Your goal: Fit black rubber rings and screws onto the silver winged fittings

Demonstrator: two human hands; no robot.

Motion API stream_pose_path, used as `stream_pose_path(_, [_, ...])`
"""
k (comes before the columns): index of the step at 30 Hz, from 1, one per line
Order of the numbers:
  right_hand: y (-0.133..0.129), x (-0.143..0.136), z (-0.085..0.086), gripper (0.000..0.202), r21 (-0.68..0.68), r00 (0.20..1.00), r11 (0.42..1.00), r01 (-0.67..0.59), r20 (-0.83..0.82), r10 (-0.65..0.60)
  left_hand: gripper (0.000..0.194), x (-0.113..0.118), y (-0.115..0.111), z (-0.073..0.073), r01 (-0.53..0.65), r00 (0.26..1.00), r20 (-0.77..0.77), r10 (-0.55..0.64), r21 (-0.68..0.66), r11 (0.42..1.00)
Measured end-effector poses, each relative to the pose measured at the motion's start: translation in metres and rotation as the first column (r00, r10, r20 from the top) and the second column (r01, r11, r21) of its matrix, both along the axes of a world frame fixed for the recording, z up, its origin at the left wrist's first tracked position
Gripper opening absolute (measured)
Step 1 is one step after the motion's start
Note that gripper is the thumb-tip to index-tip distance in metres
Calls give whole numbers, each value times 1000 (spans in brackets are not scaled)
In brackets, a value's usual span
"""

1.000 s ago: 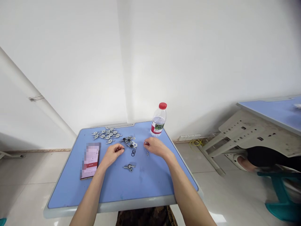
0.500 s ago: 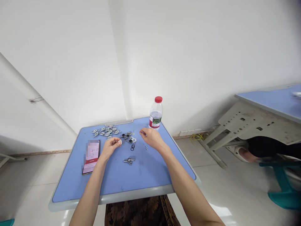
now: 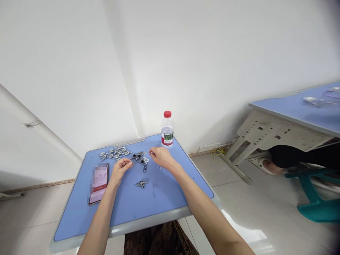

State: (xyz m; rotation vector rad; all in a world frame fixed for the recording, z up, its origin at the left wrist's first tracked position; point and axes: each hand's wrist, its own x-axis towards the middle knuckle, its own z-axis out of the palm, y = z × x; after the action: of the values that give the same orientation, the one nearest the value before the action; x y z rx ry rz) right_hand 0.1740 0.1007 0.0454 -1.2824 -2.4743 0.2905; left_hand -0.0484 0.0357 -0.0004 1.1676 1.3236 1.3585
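Note:
My left hand [image 3: 121, 170] is closed, thumb and fingertips pinching a small metal piece, mostly covered now; half a second ago it looked pale and ring-shaped. To the right, my right hand [image 3: 162, 157] has its fingers drawn together by the bottle; whatever is between them is too small to name. Between the hands lies a cluster of metal parts with black round pieces [image 3: 138, 157]. Several black rubber rings [image 3: 145, 168] sit just below it. Tiny metal bits [image 3: 159, 168] lie under my right wrist. Nearer to me rests a single metal fitting with arms [image 3: 141, 183].
Several similar metal fittings [image 3: 114, 153] are grouped at the back left of the blue desk [image 3: 148, 205]. A phone [image 3: 98, 186] lies on the left. A red-capped water bottle [image 3: 167, 131] stands at the back edge. Another desk [image 3: 292, 106] and a person's foot [image 3: 265, 166] are at right.
The whole view has shifted, so the desk appears further left and slightly lower. Both hands keep nearly the same places over the desk; the piece in my left fingers shows less.

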Motion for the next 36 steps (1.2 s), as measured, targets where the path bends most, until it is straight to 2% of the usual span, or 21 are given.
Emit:
stream_pose_path(8, [-6, -7, -1, 22, 10, 996, 996, -87, 6, 86, 38, 0, 1, 2, -22, 994, 107, 26, -42, 999])
stream_pose_path(17, [-11, -9, 8, 23, -9, 997, 997, -77, 28, 77, 41, -7, 2, 2, -37, 985, 168, 47, -59, 998])
stream_pose_path(27, [-14, -14, 3, 23, -3, 994, 996, -87, 71, 87, 38, -13, 1, 6, -68, 974, 214, 71, -25, 997])
stream_pose_path(36, [-8, -21, 2, 21, 12, 992, 994, -108, 67, 107, 36, -9, 2, 5, -60, 968, 241, 62, -17, 998])
